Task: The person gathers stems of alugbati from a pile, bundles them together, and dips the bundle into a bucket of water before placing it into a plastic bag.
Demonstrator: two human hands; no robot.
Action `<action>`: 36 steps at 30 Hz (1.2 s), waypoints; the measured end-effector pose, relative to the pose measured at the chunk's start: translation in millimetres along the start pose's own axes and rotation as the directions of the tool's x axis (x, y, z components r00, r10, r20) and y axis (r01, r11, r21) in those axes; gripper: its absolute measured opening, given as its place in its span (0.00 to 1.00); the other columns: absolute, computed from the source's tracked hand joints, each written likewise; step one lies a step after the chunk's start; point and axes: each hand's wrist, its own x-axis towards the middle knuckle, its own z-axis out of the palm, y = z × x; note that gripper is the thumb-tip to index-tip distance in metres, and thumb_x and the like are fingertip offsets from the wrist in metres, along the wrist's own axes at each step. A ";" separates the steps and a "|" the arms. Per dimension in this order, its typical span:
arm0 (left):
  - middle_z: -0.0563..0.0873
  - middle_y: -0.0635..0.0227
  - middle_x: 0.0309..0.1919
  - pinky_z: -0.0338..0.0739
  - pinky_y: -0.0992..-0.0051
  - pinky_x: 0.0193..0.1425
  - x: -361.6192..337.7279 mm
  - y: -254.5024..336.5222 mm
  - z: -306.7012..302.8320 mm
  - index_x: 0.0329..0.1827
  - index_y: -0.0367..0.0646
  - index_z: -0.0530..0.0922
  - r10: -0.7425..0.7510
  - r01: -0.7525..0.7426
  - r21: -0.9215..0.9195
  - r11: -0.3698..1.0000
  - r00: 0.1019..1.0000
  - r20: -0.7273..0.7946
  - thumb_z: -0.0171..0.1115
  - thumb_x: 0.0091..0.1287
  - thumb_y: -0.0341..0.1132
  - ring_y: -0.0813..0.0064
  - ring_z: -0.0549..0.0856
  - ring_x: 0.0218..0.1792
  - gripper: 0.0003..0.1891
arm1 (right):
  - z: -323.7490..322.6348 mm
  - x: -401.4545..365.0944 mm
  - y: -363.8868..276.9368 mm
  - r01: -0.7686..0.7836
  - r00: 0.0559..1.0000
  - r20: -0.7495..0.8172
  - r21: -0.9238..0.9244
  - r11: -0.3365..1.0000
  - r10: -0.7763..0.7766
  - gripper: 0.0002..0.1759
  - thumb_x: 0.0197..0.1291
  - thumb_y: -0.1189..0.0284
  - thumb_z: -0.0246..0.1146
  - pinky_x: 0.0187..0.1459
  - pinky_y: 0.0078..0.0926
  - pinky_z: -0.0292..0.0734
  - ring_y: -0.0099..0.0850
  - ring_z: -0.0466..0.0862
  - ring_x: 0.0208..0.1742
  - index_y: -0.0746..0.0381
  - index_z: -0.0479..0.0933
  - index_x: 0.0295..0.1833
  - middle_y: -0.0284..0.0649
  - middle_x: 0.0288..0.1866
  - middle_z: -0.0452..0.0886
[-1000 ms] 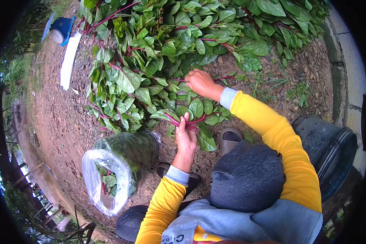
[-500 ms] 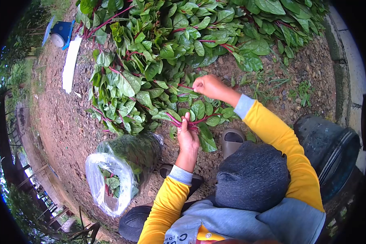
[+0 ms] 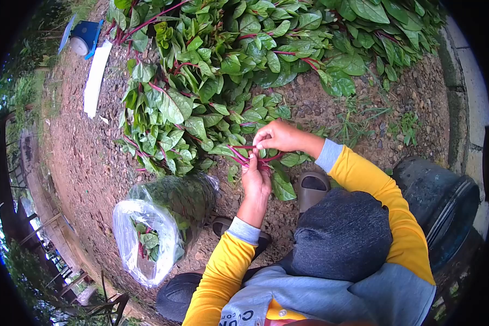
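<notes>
My left hand (image 3: 255, 185) is closed around a small bunch of red-stemmed Malabar spinach (image 3: 282, 186), its green leaves spreading out on both sides of the fingers. Right above it, my right hand (image 3: 281, 136) pinches a Malabar spinach stem (image 3: 244, 147) at the top of the bunch, and the fingertips of both hands come close together. Beyond them lies a large pile of Malabar spinach (image 3: 201, 87) on the stony ground. A clear plastic bag (image 3: 124, 231) with more of the greens inside lies left of my left wrist.
A dark plastic container (image 3: 426, 187) stands at the right, near a concrete edge (image 3: 467, 87). At the far left are a blue scale-like object (image 3: 84, 39) and a white strip (image 3: 96, 81). A sandal (image 3: 313, 187) shows below the hands.
My right hand has come down and left from the pile's edge to my left hand, bringing a red stem to the bunch. My left hand has stayed nearly in place.
</notes>
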 end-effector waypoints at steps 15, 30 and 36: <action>0.81 0.65 0.46 0.73 0.71 0.57 13.4 -9.3 -9.2 0.49 0.40 0.74 0.012 -0.005 -0.094 0.996 0.997 0.073 0.51 0.73 0.39 0.73 0.80 0.47 0.12 | 45.3 -8.5 6.4 0.026 0.955 -0.243 -0.502 0.864 -0.170 0.06 0.48 0.73 0.66 0.36 0.38 0.77 0.43 0.83 0.34 0.63 0.82 0.33 0.43 0.29 0.82; 0.83 0.61 0.48 0.75 0.67 0.56 -1.4 4.9 -23.7 0.55 0.46 0.69 0.017 -0.018 -0.020 1.000 0.999 -0.034 0.51 0.73 0.35 0.71 0.80 0.47 0.11 | -14.6 62.8 -187.5 0.312 0.641 -0.066 -0.888 0.339 -0.764 0.19 0.46 0.69 0.68 0.52 0.38 0.71 0.40 0.71 0.54 0.59 0.77 0.47 0.41 0.51 0.73; 0.84 0.64 0.45 0.76 0.67 0.51 -2.5 -2.0 -29.2 0.49 0.45 0.71 0.032 -0.033 -0.024 0.999 0.999 -0.034 0.51 0.73 0.36 0.72 0.81 0.42 0.07 | -34.6 152.8 -201.5 -0.211 0.897 -0.226 -0.974 0.081 -0.380 0.58 0.35 0.51 0.77 0.62 0.70 0.56 0.56 0.55 0.72 0.44 0.54 0.73 0.50 0.75 0.48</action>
